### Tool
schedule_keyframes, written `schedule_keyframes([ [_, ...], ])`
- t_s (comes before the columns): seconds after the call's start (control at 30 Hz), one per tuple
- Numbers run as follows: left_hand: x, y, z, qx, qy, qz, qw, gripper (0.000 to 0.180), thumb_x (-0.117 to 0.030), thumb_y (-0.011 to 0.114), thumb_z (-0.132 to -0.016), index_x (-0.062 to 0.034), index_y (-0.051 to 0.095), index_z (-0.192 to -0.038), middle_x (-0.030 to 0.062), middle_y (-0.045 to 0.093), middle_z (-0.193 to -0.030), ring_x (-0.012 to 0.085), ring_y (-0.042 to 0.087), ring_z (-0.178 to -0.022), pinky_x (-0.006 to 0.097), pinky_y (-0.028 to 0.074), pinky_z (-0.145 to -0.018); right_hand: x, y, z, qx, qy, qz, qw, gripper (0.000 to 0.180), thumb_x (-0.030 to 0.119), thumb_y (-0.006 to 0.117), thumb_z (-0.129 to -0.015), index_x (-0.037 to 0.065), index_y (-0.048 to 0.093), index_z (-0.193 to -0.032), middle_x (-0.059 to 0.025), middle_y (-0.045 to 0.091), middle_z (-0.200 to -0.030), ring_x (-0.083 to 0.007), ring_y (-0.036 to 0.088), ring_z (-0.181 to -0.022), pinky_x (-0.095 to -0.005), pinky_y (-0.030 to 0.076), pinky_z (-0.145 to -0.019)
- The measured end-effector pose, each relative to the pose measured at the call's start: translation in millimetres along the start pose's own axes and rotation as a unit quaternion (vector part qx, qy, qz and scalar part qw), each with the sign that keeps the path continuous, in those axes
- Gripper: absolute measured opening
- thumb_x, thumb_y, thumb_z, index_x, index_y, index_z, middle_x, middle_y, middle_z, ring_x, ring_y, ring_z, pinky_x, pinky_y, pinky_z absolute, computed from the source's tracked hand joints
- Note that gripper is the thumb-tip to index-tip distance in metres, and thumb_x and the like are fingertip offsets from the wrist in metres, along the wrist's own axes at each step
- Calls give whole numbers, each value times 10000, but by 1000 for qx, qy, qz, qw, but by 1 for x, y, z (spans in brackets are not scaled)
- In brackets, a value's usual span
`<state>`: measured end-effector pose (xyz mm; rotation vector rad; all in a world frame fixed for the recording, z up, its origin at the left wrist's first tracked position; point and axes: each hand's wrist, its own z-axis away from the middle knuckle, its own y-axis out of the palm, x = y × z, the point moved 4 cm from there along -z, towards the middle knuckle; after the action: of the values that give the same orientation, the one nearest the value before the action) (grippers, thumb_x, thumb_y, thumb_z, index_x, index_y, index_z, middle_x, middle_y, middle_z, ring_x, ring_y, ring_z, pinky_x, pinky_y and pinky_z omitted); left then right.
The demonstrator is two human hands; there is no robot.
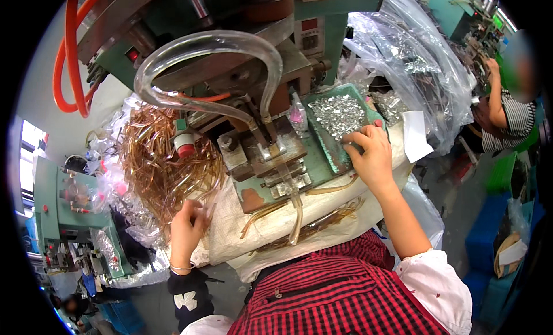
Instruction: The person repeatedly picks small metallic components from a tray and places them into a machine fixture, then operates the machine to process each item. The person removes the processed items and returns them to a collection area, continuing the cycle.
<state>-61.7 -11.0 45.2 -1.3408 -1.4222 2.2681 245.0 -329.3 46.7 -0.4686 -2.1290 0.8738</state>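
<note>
My right hand is over the near right edge of a green tray holding many small shiny metal pieces. Its thumb and forefinger are bent close together; anything between them is too small to make out. On the left, my left hand is closed beside a heap of amber, see-through tubing strips, and what it holds, if anything, is unclear. Between my hands stands the metal fixture of a press, with a piece of clear tubing sticking out of it toward me.
A thick clear hose loops over the fixture. Left of it is a red push button. Loose tubing strips lie on white woven cloth before me. Clear plastic sheeting and another person are at the right.
</note>
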Motion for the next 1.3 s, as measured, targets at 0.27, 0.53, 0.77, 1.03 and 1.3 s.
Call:
schedule_keyframes([
  [0.27, -31, 6, 38, -134, 23, 410, 902, 232, 34, 618, -946, 51, 694, -1165, 46, 665, -1024, 125, 622, -909, 261, 492, -840, -9, 8, -2, -75, 25, -69, 994, 73, 23, 691, -869, 21, 673, -939, -103, 668, -852, -281, 639, -786, -383, 505, -725],
  [0.53, -132, -32, 28, -338, 300, 225, 863, 79, -24, 636, -969, 48, 664, -951, 96, 658, -969, 127, 558, -752, 225, 427, -701, 112, -5, -27, -43, -62, -364, 928, 164, -23, 710, -843, 19, 728, -1000, -118, 700, -921, -235, 669, -861, -316, 518, -799],
  [0.77, -190, -49, 8, -311, 354, 335, 816, 104, 65, 638, -927, 76, 645, -1031, 196, 716, -987, 222, 676, -894, 307, 532, -829, 142, 33, -24, 24, 165, -651, 740, 375, -9, 711, -894, -23, 553, -1234, -50, 687, -1006, -102, 626, -932, -241, 482, -864],
  [1.03, -189, -45, -7, -330, 400, 302, 800, 123, 29, 673, -939, 77, 660, -1051, 173, 714, -1002, 211, 669, -905, 289, 525, -842, 147, 26, -20, 27, 223, -711, 666, 408, -25, 675, -901, -17, 543, -1288, -98, 704, -1091, -109, 632, -949, -243, 489, -857],
  [1.3, -209, 3, 23, -243, 562, 58, 788, 156, 29, 757, -750, -34, 721, -889, 95, 739, -847, 242, 729, -740, 303, 565, -602, 125, -17, -26, 176, 21, -449, 876, 540, -18, 632, -914, -2, 494, -1435, -112, 587, -1393, -207, 587, -1271, -354, 443, -1082],
])
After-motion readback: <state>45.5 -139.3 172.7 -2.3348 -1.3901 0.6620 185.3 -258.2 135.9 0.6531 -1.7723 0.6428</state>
